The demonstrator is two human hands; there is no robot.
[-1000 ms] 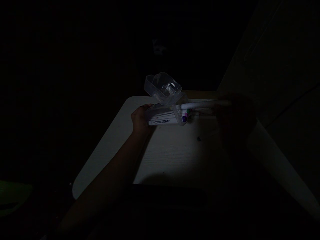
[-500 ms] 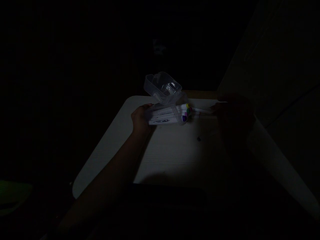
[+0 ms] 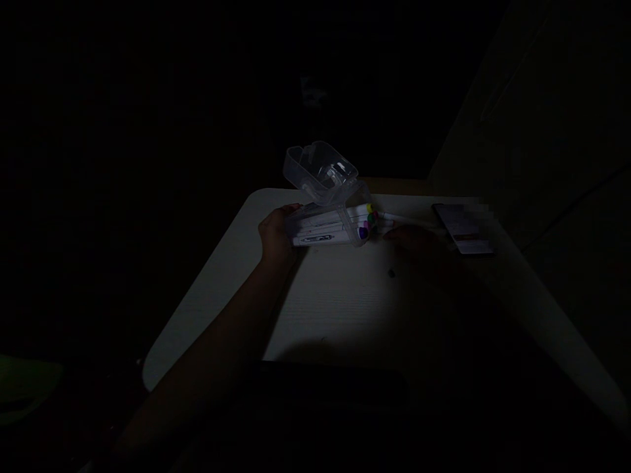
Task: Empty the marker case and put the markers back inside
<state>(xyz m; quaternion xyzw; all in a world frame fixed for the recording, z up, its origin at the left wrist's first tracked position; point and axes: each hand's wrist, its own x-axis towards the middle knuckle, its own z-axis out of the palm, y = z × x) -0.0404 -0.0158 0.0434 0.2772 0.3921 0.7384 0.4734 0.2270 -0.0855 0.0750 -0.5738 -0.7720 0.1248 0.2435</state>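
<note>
My left hand [image 3: 277, 236] is wrapped around a clear plastic case [image 3: 351, 226], tilted on its side with its hinged lid [image 3: 320, 172] hanging open. White markers [image 3: 315, 231] lie inside, their yellow, red, green, pink and purple ends pointing right out of the mouth. My right hand [image 3: 419, 242] is low over the table, in deep shadow. Its fingertips are beside a white marker [image 3: 386, 224] just outside the mouth; whether they grip it is too dark to tell. Another slim white marker [image 3: 401, 217] extends to the right behind those fingers.
The white table [image 3: 325, 295] has rounded corners. A phone [image 3: 463, 230] lies at its right side, past my right hand. Nearer me is a small dark object [image 3: 391, 273]. A wall [image 3: 557, 144] rises on the right, and something green [image 3: 29, 381] shows at lower left.
My right hand has moved left and slightly down, from over the phone to close by the case mouth, uncovering the phone. My left hand and the case have stayed put.
</note>
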